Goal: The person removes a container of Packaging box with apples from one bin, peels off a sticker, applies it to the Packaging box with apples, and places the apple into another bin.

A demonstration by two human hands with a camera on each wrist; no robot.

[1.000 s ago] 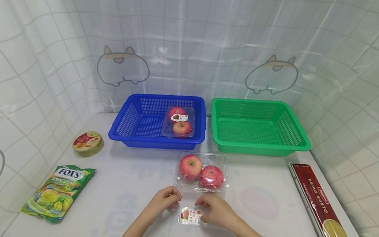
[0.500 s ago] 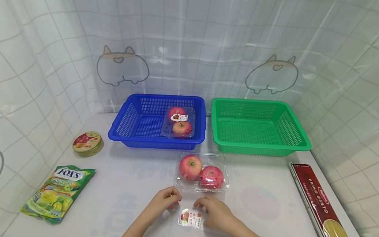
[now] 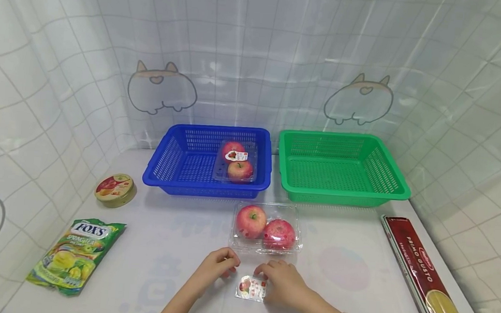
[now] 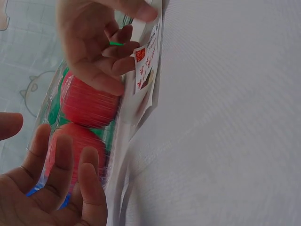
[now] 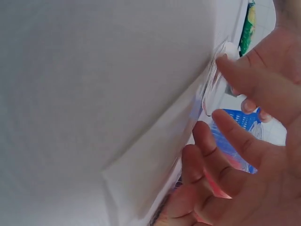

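A small clear sticker with a red fruit picture and printed characters lies on the white table in front of the apple pack. My right hand pinches its right end; in the right wrist view the sticker's edge shows between thumb and fingers. My left hand rests left of the sticker, fingers loosely bent, holding nothing. Just beyond both hands is a clear plastic box with two red apples; no label shows on its lid.
A blue basket behind holds a labelled pack of two apples. Beside it stands a green basket. A round tin and a green FOX'S candy bag lie left. A long red spaghetti box lies right.
My right hand has shifted slightly back from over the sticker, and its fingers have drawn in at the right end. The left hand and the apple box stay in place.
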